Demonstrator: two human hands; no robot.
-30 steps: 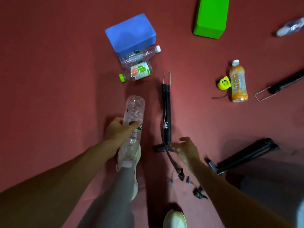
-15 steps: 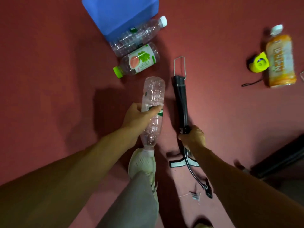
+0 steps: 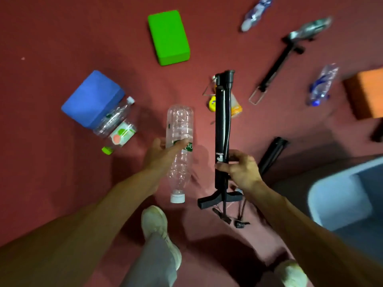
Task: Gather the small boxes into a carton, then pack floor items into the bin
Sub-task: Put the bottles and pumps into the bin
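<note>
The grey bin [image 3: 335, 204] stands on the red floor [image 3: 51, 48] just right of the right hand [image 3: 241, 171], whose fingers curl round the shaft of a black pump [image 3: 220, 125], crossbar end nearest the person. Left of it, the left hand [image 3: 159, 156] grips a clear bottle [image 3: 179, 129] at its middle, cap pointing back.

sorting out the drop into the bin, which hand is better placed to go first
Right. The right hand grips the black pump on the side where the grey bin stands. The left hand, holding the clear bottle, is farther off and would probably have to reach across.
</note>
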